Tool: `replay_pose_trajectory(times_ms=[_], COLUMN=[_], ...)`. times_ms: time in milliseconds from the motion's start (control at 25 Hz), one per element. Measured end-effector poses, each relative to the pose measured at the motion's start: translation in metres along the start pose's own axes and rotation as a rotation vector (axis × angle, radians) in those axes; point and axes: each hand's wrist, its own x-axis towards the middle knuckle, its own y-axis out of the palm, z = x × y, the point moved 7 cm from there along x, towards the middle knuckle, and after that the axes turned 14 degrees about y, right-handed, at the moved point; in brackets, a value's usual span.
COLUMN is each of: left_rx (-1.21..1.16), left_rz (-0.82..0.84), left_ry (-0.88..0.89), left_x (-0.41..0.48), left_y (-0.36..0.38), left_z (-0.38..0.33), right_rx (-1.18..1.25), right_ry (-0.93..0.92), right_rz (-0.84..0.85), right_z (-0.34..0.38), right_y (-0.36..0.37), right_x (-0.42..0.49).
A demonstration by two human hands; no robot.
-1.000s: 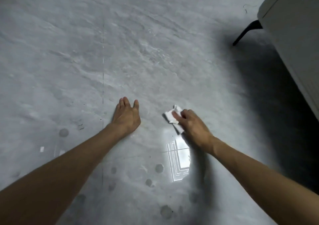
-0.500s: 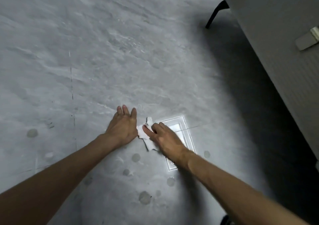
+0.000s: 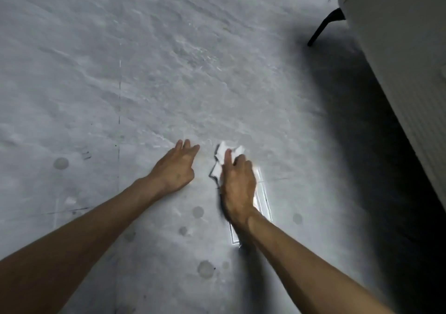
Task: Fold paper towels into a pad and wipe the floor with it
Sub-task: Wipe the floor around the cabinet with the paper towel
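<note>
A white paper towel pad (image 3: 220, 159) lies crumpled on the grey stone-look floor (image 3: 169, 72). My right hand (image 3: 237, 183) presses down on it, one finger stretched forward over the pad and the others curled at its edge; most of the pad is hidden under the hand. My left hand (image 3: 175, 166) rests flat on the floor just left of the pad, fingers straight and together, not touching it.
A light-coloured piece of furniture (image 3: 405, 72) with a black leg (image 3: 323, 28) stands at the right, casting a dark shadow. Round damp spots (image 3: 205, 269) dot the floor near my arms. A bright reflection (image 3: 261, 200) of a ceiling light lies beside my right wrist.
My right hand slid the pad left until it nearly touched my left hand, then moved it back right a little and turned to point forward. My left hand stayed planted.
</note>
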Motion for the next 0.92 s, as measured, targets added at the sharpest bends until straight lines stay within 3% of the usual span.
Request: replay_pose_trajectory(times_ms=[120, 200, 280, 360, 440, 480, 560, 640, 720, 760, 840, 920], left_rx=[-0.115, -0.125, -0.15, -0.166, -0.163, -0.153, -0.121, -0.088, -0.053, -0.05, -0.079, -0.133], left_rz=[-0.234, -0.364, -0.432, -0.495, -0.617, -0.681, -0.758, -0.713, -0.63, -0.597, -0.55, -0.55], left_ry=[-0.05, -0.115, -0.183, -0.247, -0.312, -0.354, -0.474, -0.627, -0.751, -0.805, -0.887, -0.944], left_x=[-0.031, -0.06, -0.088, -0.114, -0.14, -0.153, -0.187, -0.223, -0.252, -0.263, -0.282, -0.293], left_y=[-0.021, -0.029, -0.027, -0.019, -0.016, -0.016, -0.017, -0.012, -0.011, -0.011, -0.012, -0.014], left_z=[0.02, 0.038, 0.056, 0.073, 0.095, 0.106, 0.134, 0.163, 0.193, 0.209, 0.233, 0.25], right_rx=[-0.093, -0.209, -0.351, -0.308, -0.191, -0.164, -0.109, -0.122, -0.195, -0.169, -0.212, -0.218], right_ry=[-0.552, -0.695, -0.473, -0.127, 0.08, 0.077, -0.136, -0.588, -1.028, -1.138, -1.02, -0.652], right_rz=[0.169, 0.198, 0.108, 0.005, -0.042, -0.024, 0.058, 0.23, 0.33, 0.33, 0.273, 0.121], right_z=[0.072, 0.049, 0.0, -0.034, -0.008, 0.025, 0.125, 0.219, 0.258, 0.261, 0.241, 0.212], right_y=[0.015, 0.002, -0.013, -0.03, -0.017, -0.003, 0.033, 0.072, 0.084, 0.08, 0.071, 0.055], right_x=[-0.044, -0.025, 0.026, 0.061, 0.056, 0.042, -0.014, -0.103, -0.156, -0.147, -0.082, 0.012])
